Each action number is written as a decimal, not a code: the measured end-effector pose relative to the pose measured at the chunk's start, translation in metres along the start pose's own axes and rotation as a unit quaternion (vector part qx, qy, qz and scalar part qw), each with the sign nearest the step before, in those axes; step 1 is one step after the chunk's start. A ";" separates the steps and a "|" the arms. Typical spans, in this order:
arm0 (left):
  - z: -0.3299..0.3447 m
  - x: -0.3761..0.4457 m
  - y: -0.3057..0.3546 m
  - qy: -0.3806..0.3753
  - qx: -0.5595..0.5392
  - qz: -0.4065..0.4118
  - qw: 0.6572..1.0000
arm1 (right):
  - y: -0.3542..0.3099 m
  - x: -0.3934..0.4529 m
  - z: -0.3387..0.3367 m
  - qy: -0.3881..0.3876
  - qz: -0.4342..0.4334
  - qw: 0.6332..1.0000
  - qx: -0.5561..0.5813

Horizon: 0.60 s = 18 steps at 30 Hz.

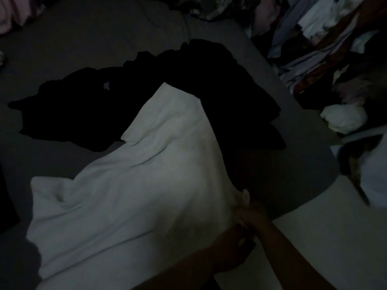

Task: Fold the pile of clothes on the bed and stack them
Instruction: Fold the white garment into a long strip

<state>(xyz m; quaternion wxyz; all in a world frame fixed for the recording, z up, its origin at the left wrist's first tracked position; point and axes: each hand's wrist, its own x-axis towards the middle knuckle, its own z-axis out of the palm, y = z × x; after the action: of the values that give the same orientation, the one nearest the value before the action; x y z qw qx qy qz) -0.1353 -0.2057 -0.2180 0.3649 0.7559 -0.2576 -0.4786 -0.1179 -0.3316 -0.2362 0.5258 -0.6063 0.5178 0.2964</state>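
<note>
In a dim room the grey bed carries a spread white garment overlapping dark clothes, cluttered laundry lies beyond, and both hands, right and left, pinch the garment's near edge.

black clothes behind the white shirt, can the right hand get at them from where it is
Probably yes: the black clothes lie uncovered on the bed beyond the white shirt, though the right hand is now at the shirt's near edge.

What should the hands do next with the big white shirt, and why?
Probably lift the pinched edge and fold it across. The white shirt lies spread but wrinkled on the bed, and both the left hand and right hand seem to grip its near-right edge.
</note>
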 end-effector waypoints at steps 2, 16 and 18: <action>0.008 -0.001 0.003 0.020 -0.062 -0.019 0.998 | 0.007 0.004 -0.022 0.032 0.003 0.999 -0.044; -0.188 0.029 -0.045 0.210 0.257 -0.074 0.940 | 0.004 -0.005 -0.057 0.180 -0.112 0.976 -0.047; -0.226 0.043 -0.033 0.209 0.366 -0.075 0.904 | 0.012 -0.005 -0.056 0.162 -0.076 0.984 -0.018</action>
<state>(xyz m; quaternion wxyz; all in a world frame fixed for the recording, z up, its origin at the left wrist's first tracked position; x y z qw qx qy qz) 0.0893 -0.1490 -0.2055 0.0717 0.9359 -0.2752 -0.2078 -0.1413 -0.3816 -0.2205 0.4448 -0.6930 0.5435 0.1626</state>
